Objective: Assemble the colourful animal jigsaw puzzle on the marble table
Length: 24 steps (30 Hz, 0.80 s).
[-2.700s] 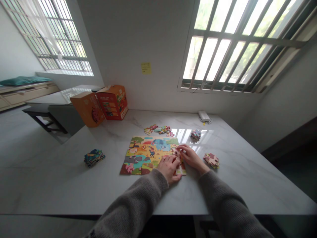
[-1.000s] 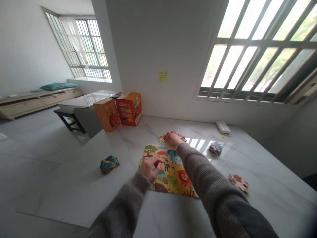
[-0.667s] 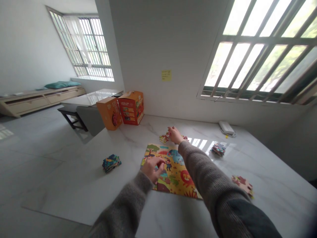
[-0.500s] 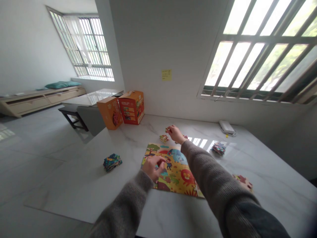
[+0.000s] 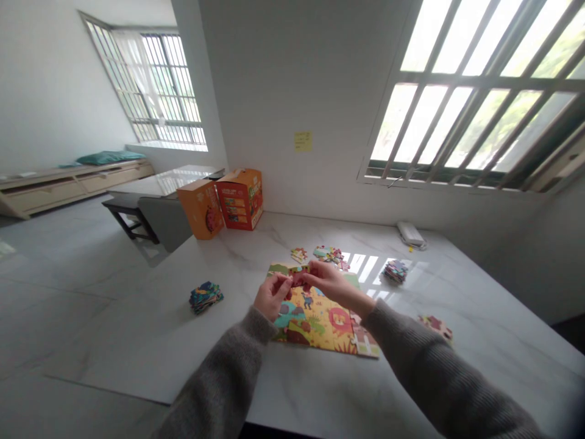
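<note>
Both hands meet over the upper left of a colourful animal jigsaw puzzle (image 5: 322, 317) lying on the marble table. Between them they pinch a small reddish-brown puzzle piece (image 5: 299, 277). My left hand (image 5: 273, 294) has thumb and fingers closed at its left side. My right hand (image 5: 331, 283) grips the other side, its fingers bent around the edge. The puzzle shows a lion, a small figure and green plants; the hands hide its upper part. Just beyond them lie loose puzzle pieces (image 5: 328, 253) and a smaller cluster (image 5: 298, 254).
Stacked blue pieces (image 5: 205, 297) lie left, another stack (image 5: 395, 272) right, and brownish pieces (image 5: 436, 328) near my right sleeve. Orange puzzle boxes (image 5: 242, 200) stand at the back left. A white device with a cord (image 5: 410, 235) rests by the wall.
My right hand has come back toward me from the loose pieces, bringing a puzzle piece. My left hand has risen slightly to meet it, and both now hold the piece.
</note>
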### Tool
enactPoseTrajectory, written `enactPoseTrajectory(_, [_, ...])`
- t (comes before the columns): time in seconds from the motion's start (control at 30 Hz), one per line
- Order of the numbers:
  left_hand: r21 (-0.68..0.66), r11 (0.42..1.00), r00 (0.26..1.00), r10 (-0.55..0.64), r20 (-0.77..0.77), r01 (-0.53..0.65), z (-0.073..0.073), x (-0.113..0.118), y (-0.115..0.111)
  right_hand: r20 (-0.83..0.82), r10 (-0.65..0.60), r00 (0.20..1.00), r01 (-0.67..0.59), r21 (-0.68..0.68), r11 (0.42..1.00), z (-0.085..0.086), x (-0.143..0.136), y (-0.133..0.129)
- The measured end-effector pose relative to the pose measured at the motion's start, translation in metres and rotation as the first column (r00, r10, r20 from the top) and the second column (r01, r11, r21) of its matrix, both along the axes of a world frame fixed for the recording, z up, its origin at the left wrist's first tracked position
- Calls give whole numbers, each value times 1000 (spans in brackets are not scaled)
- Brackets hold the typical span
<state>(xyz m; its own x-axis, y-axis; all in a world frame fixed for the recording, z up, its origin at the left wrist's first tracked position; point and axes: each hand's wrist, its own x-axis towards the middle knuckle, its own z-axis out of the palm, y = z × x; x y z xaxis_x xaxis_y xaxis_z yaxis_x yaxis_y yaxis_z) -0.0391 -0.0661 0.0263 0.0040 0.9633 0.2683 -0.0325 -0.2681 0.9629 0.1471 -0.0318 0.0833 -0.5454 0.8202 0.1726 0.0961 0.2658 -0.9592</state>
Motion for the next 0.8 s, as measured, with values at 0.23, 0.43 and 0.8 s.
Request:
enactPoseTrajectory(0.23, [-24, 1000, 993, -17, -120, 14, 1, 2, -5, 221, -38, 975, 2, 164, 987, -12, 14, -38])
enactPoseTrajectory(0.43, [28, 987, 973, -148, -178, 156, -8, 5, -2, 149, -193, 970, 167, 171, 971, -20, 16, -52])
enactPoseTrajectory(0.8, [65, 965, 967, -252, -32, 254, -2, 13, -9, 66, -217, 974, 212, 69, 975, -43, 15, -63])
